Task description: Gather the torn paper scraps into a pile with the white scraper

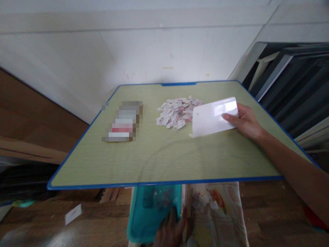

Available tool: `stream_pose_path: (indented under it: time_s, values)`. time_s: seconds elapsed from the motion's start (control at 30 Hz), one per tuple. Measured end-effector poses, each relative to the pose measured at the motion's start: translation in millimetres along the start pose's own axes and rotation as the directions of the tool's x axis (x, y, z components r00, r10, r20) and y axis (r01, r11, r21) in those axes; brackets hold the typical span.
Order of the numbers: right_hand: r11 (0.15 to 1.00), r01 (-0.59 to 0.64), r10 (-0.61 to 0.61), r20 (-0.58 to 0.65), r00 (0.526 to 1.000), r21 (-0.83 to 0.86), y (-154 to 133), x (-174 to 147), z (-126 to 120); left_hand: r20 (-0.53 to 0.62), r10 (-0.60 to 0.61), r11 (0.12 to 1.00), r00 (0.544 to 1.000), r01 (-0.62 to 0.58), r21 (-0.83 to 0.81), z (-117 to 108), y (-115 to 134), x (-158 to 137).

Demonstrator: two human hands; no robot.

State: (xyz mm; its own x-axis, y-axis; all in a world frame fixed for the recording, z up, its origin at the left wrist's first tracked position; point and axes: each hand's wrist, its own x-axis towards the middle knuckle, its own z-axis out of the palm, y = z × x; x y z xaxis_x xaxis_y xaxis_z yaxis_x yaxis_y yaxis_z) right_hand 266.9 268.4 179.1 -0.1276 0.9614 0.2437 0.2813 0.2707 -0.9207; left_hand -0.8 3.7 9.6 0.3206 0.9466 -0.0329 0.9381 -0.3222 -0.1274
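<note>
My right hand (pixel 248 120) grips a flat, glossy white plastic scraper (pixel 214 116), thumb on top and fingers beneath. The scraper's left edge borders a heap of small torn paper pieces (pixel 176 113) on the green board table (pixel 102 164). Below the table's near edge, my left hand (pixel 171 230) is at the right rim of a teal plastic tray (pixel 140 219), its fingers on both sides of the rim; it looks somewhat blurred. Some clear and reddish bits show inside the tray, partly hidden by the table.
A pixelated flat item (pixel 123 123) lies on the table's left. Patterned cloth (pixel 213 219) with paper scraps spreads beside the tray. A white paper slip (pixel 73 214) is on the wooden floor. Dark framed panels (pixel 295 75) lean at right; a white wall (pixel 154 51) stands behind.
</note>
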Motion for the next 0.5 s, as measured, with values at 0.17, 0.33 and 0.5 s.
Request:
stream_pose_path:
  time_s: [0.17,0.33,0.5]
  values:
    - [1.000,0.009,-0.009,0.007,1.000,-0.018,2,0,-1,-0.014,0.016,1.000,1.000,-0.016,0.015,1,1,-1]
    - [0.999,0.022,-0.021,0.008,1.000,-0.041,-5,-3,-1,-0.042,0.005,1.000,0.999,-0.006,-0.010,-2,0,-1]
    - [0.999,-0.007,0.008,0.043,0.999,-0.032,-11,-7,-6,-0.020,0.005,1.000,1.000,-0.005,0.001,-1,1,0]
